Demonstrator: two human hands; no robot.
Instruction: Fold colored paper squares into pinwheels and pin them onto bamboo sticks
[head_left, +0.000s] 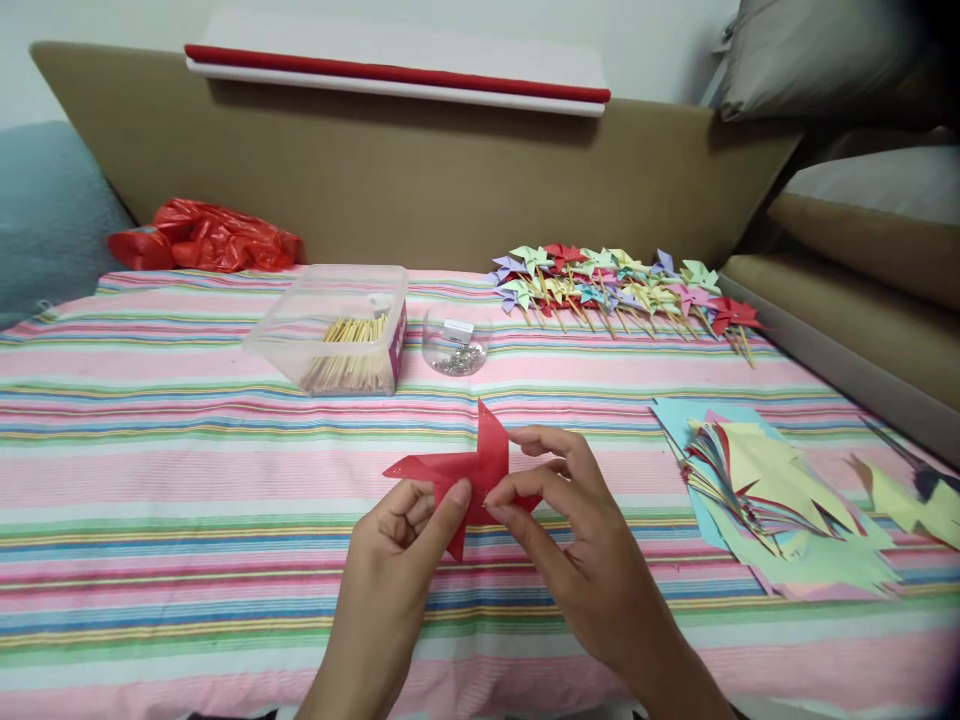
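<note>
A red paper pinwheel piece [491, 455] with pointed arms is held up above the striped cloth. My left hand [401, 550] grips it, thumb on the front and curled fingers behind. The thumb and forefinger of my right hand [577, 525] are pinched together at the right part of the red paper, near its middle. A tiny speck shows at those fingertips, too small to name. Beyond my hands stand a clear plastic box [262, 345] of thin wooden sticks [349, 360] and a round clear tub [427, 345] with small metal pieces [461, 360].
Finished pinwheels on sticks [600, 290] lie in rows at the back right. Cut coloured paper sheets [787, 480] are stacked at the right, with scissors [926, 475] and yellow paper [900, 500] beside them. A red plastic bag [225, 240] lies at the back left. Cushions [877, 210] border the right side.
</note>
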